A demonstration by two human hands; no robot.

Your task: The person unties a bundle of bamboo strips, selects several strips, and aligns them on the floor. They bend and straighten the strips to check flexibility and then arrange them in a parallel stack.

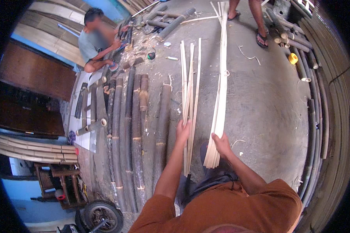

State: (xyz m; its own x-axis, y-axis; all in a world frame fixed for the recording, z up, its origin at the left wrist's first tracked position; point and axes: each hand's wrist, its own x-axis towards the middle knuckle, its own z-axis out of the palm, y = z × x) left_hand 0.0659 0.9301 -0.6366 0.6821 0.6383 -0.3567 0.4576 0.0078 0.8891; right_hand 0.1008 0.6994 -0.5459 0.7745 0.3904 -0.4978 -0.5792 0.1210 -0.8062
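My left hand is closed round several thin, pale bamboo strips, whose far ends fan apart. My right hand grips the near end of a thick bundle of long bamboo strips. That bundle stretches far ahead over the concrete floor, with a small loop round it about midway. Both sets lie side by side with a gap between them. The right fingers are partly hidden behind the bundle.
Dark bamboo poles lie in a row on the left. A person squats at the far left among shavings; another person's legs stand ahead. More poles line the right wall. A wheel is at the lower left.
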